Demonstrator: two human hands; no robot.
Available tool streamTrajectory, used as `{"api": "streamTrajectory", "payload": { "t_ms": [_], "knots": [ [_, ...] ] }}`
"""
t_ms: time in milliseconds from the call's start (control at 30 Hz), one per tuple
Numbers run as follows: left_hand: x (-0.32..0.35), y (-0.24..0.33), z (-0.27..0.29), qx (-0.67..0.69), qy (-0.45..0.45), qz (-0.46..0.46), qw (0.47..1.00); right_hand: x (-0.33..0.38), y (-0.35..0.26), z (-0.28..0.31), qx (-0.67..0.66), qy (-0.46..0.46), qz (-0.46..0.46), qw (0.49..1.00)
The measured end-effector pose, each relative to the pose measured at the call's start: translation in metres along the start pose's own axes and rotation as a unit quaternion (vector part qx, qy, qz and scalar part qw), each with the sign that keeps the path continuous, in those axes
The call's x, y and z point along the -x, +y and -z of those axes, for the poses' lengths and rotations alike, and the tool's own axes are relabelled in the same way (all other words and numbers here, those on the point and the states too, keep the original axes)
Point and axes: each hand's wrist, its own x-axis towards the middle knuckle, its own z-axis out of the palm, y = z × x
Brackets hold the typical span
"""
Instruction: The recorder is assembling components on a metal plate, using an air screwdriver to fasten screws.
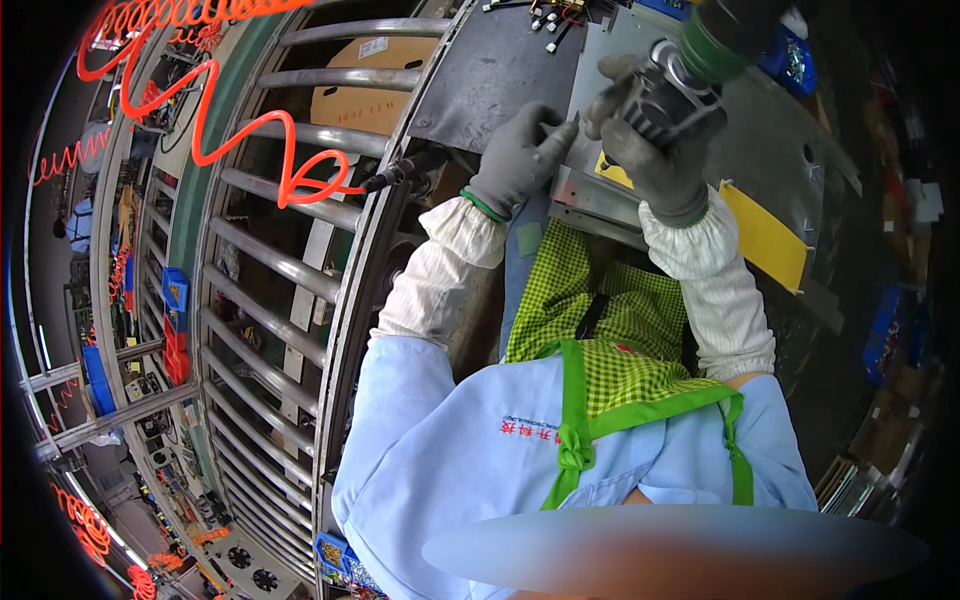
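Observation:
My right hand (672, 175), in a grey glove, is wrapped around a green and black power screwdriver (712, 45). The tool's dark nose points down at a sheet-metal panel (790, 150) with a bent edge. My left hand (520, 155), gloved in grey too, rests at the panel's near left edge. Its thumb and fingers are curled together; whatever they pinch is too small or hidden to name. Close to the right wrist, a yellow strip (765, 235) lies on the metal. Another bit of yellow shows under the right hand.
A roller conveyor (275, 265) runs along my left, with a cardboard sheet (365, 85) among its far rollers. An orange coiled air hose (290, 150) stretches over it to a black fitting (405, 170). Small wired connectors (550, 25) lie on a dark plate (490, 80). Blue bags (790, 60) sit far right.

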Motion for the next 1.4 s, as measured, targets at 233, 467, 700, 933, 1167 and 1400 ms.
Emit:
{"api": "streamTrajectory", "payload": {
  "t_ms": [233, 467, 700, 933, 1167, 1400],
  "knots": [
    [0.005, -0.011, -0.005, 0.042, -0.046, -0.010, 0.998, -0.008, 0.008, -0.006, 0.097, -0.013, -0.028, 0.995],
    [0.000, -0.009, -0.005, -0.013, -0.040, -0.006, 0.999, -0.004, 0.007, -0.003, 0.043, 0.013, -0.077, 0.996],
    [-0.001, -0.019, 0.001, 0.051, -0.065, 0.024, 0.996, -0.010, 0.004, -0.005, -0.034, 0.015, -0.065, 0.997],
    [-0.024, -0.031, 0.011, 0.286, 0.060, -0.029, 0.956, -0.050, -0.026, 0.007, -0.159, 0.076, 0.036, 0.984],
    [-0.014, 0.028, -0.010, 0.562, -0.050, 0.096, 0.820, -0.065, -0.037, 0.027, -0.175, 0.047, 0.105, 0.978],
    [-0.016, 0.050, -0.010, 0.351, -0.150, 0.059, 0.922, -0.062, -0.026, 0.044, -0.209, 0.087, 0.096, 0.969]
  ]
}}
